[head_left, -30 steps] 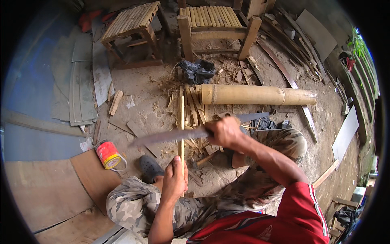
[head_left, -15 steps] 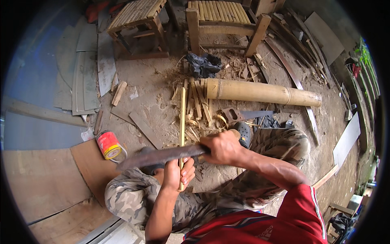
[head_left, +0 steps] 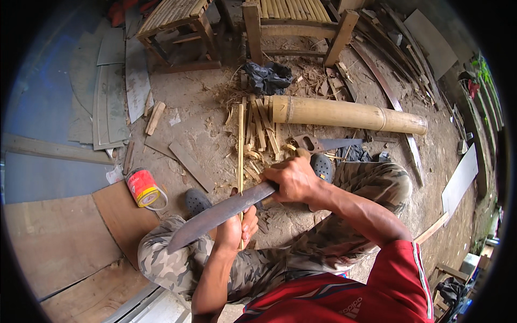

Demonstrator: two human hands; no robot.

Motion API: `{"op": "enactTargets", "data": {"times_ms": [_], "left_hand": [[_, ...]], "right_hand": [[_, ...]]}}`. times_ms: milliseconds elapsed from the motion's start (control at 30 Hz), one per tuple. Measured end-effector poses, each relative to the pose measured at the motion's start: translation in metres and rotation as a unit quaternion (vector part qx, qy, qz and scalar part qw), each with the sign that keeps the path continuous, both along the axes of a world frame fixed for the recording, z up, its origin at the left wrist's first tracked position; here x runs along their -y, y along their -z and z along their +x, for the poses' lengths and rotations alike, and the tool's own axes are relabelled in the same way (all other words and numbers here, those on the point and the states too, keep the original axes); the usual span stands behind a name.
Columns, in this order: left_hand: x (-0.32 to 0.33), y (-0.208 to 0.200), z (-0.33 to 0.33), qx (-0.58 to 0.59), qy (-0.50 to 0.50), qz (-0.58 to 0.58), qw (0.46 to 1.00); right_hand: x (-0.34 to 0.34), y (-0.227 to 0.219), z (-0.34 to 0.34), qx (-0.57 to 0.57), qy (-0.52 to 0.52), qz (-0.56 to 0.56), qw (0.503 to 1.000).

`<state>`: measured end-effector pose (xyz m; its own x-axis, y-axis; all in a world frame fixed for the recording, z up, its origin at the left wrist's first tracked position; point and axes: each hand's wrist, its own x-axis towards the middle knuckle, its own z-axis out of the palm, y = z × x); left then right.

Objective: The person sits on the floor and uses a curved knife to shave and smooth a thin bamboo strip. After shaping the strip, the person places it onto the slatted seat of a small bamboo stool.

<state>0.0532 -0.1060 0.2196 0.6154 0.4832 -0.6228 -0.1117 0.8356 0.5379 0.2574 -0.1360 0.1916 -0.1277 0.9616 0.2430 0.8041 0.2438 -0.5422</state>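
Gripping a machete (head_left: 218,213) overlapping the left hand (head_left: 232,232) clasping a strip (head_left: 240,145), the right hand (head_left: 293,178) sits near a handsaw (head_left: 332,144).

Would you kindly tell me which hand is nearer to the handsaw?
Right: the right hand is just below and left of the handsaw in view; the left hand is farther down and left.

The view looks from the person's head, through the left of two side-by-side fisheye cameras, steeply down and forward. It sits near and above the left hand (head_left: 232,232) and right hand (head_left: 293,179), with the red shirt (head_left: 307,309) at the near edge and two slatted seats (head_left: 171,16) at the far one; straight edges bend toward its dark round rim.
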Motion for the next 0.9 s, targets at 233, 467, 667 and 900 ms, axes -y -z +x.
{"op": "enactTargets", "data": {"times_ms": [233,467,667,900], "left_hand": [[-0.001,-0.009,-0.009,0.022,0.034,-0.023,0.999],[-0.007,-0.011,-0.01,0.055,0.038,-0.01,0.998],[-0.011,-0.009,-0.003,-0.011,0.008,0.02,1.0],[0.0,0.005,0.004,-0.034,0.003,0.037,0.999]], "right_hand": [[-0.034,0.02,0.097,0.106,0.269,-0.144,0.946],[-0.017,0.026,0.061,-0.094,0.313,-0.126,0.937],[0.001,0.006,0.041,-0.098,0.207,-0.092,0.969],[0.023,-0.009,-0.018,0.005,0.031,-0.046,0.998]]}}
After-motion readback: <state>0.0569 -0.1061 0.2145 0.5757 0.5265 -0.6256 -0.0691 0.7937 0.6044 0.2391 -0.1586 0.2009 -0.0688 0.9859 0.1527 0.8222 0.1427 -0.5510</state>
